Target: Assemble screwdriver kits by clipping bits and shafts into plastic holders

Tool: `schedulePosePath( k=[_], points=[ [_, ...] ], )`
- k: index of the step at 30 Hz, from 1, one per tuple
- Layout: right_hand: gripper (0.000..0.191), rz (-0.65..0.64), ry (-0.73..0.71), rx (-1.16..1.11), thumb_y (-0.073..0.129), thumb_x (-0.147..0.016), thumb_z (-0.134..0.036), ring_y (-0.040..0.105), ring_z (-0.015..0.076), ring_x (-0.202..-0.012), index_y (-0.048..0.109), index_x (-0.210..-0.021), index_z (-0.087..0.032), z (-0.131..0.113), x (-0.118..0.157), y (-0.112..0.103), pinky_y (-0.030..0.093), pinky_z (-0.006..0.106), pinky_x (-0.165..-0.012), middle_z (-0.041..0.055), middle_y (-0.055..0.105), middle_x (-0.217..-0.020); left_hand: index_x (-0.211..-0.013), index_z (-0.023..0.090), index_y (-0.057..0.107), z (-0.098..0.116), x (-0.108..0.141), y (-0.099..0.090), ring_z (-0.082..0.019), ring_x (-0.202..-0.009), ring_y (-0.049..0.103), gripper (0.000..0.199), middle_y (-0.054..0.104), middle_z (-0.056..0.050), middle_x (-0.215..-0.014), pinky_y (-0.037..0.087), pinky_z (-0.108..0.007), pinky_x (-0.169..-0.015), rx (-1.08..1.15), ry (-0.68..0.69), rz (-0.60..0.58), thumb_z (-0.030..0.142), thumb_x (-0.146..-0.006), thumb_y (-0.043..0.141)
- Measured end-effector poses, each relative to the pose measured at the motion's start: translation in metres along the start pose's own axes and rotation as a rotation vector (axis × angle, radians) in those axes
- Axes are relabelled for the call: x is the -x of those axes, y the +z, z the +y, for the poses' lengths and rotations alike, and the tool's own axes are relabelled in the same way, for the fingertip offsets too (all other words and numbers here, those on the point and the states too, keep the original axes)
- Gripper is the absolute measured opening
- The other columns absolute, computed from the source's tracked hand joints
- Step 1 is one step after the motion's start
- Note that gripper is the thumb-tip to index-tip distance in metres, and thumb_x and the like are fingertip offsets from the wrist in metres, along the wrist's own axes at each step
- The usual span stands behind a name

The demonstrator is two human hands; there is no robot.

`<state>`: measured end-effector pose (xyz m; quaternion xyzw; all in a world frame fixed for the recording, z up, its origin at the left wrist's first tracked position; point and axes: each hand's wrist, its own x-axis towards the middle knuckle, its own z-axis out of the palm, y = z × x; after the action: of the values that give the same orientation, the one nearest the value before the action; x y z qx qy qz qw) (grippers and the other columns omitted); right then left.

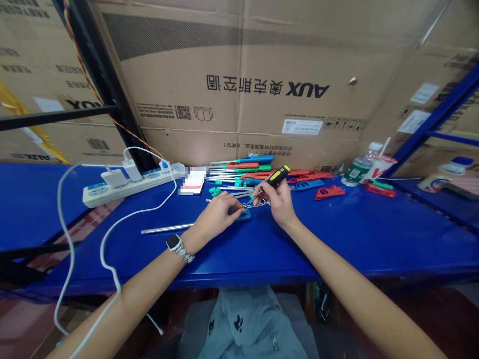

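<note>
My right hand is closed around a black and yellow screwdriver, tilted with its shaft pointing down and left. At the shaft's lower end, my left hand rests its closed fingers on a blue plastic piece. A metal rod runs out to the left from beneath my left hand; where it meets the blue piece is hidden. The small part between my left fingertips is too small to make out. Behind both hands lies a pile of rods with red, green and blue handles.
A white power strip with plugs and looping white cables is on the left. Red plastic pieces, a bottle and a cup stand or lie right. Cardboard boxes rise behind the blue table.
</note>
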<state>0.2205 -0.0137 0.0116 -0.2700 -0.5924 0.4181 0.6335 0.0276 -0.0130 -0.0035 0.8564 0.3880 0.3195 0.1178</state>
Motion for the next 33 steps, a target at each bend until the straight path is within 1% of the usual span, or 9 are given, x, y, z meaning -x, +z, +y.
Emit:
schedulePosePath(
  k=[5,9,11,14,16,20,25,30,33],
  points=[
    [0.035,-0.002,-0.034,0.076,0.068,-0.091,-0.045,0.06,0.014,-0.048,0.039,-0.101,-0.03,0.001,0.002,0.004,0.049,0.031,-0.048,-0.0054,0.065,-0.071,-0.086,0.02,0.074,-0.001,-0.001,0.003,-0.021,-0.083,0.062,0.008,0.074,-0.003,-0.082,0.049,-0.035,-0.075,0.005,0.03,0.009,0.025,-0.093,0.071],
    [0.041,0.014,-0.041,0.123,0.07,-0.09,-0.052,0.061,0.0166,-0.048,0.037,-0.102,-0.031,0.002,0.001,0.004,0.051,0.034,-0.048,-0.0053,0.065,-0.07,-0.086,0.02,0.074,-0.001,-0.002,0.003,-0.021,-0.084,0.062,0.01,0.073,-0.003,-0.083,0.05,-0.034,-0.076,0.037,0.015,0.015,0.028,-0.092,0.073],
    [0.044,0.03,-0.048,0.152,0.07,-0.089,-0.056,0.06,0.0171,-0.047,0.037,-0.101,-0.03,0.002,0.0,0.002,0.051,0.035,-0.047,-0.0044,0.065,-0.069,-0.096,0.02,0.074,0.0,-0.001,0.003,-0.024,-0.094,0.064,0.016,0.073,-0.005,-0.093,0.052,-0.038,-0.084,0.021,0.008,0.018,0.035,-0.09,0.076],
    [0.046,0.05,-0.049,0.189,0.07,-0.088,-0.06,0.058,0.0168,-0.047,0.037,-0.098,-0.03,0.001,-0.001,0.0,0.05,0.035,-0.046,-0.0034,0.064,-0.069,-0.114,0.019,0.071,-0.001,0.002,0.003,-0.029,-0.108,0.062,0.04,0.068,-0.009,-0.112,0.052,-0.045,-0.096,-0.068,0.007,-0.041,0.045,-0.086,0.079],
    [0.046,0.04,-0.046,0.193,0.071,-0.088,-0.059,0.057,0.0162,-0.046,0.037,-0.096,-0.029,0.0,-0.002,-0.002,0.049,0.034,-0.045,-0.0033,0.063,-0.069,-0.117,0.018,0.071,-0.003,0.005,0.004,-0.03,-0.109,0.063,0.041,0.066,-0.011,-0.115,0.051,-0.047,-0.098,-0.113,0.006,-0.093,0.047,-0.089,0.075],
    [0.042,-0.001,-0.019,0.231,0.067,-0.091,-0.059,0.056,0.0157,-0.048,0.039,-0.099,-0.029,0.001,-0.001,-0.003,0.049,0.034,-0.047,-0.0028,0.061,-0.07,-0.113,0.017,0.072,-0.008,0.007,0.009,-0.029,-0.107,0.064,0.037,0.067,-0.011,-0.111,0.053,-0.045,-0.096,-0.085,-0.03,-0.146,0.049,-0.094,0.068],
    [0.044,-0.035,0.012,0.246,0.068,-0.09,-0.06,0.057,0.0171,-0.05,0.04,-0.107,-0.03,0.006,0.0,-0.004,0.051,0.036,-0.049,-0.0022,0.062,-0.072,-0.108,0.02,0.071,-0.008,0.005,0.009,-0.027,-0.102,0.066,0.037,0.069,-0.009,-0.108,0.054,-0.041,-0.087,-0.071,-0.12,-0.172,0.052,-0.09,0.071],
    [0.042,-0.068,0.034,0.301,0.066,-0.093,-0.056,0.061,0.0184,-0.054,0.041,-0.115,-0.031,0.012,-0.001,-0.007,0.057,0.039,-0.057,-0.0012,0.064,-0.076,-0.106,0.021,0.071,-0.007,0.003,0.006,-0.026,-0.099,0.065,0.036,0.068,-0.007,-0.106,0.053,-0.041,-0.084,-0.082,-0.144,-0.197,0.053,-0.088,0.073],
    [0.039,-0.085,0.028,0.316,0.066,-0.094,-0.055,0.062,0.0188,-0.056,0.042,-0.112,-0.031,0.014,-0.003,-0.006,0.058,0.039,-0.058,-0.0015,0.063,-0.075,-0.104,0.022,0.072,-0.008,0.002,0.006,-0.026,-0.098,0.065,0.035,0.067,-0.006,-0.106,0.052,-0.04,-0.084,-0.065,-0.147,-0.203,0.052,-0.087,0.074]
  ],
)
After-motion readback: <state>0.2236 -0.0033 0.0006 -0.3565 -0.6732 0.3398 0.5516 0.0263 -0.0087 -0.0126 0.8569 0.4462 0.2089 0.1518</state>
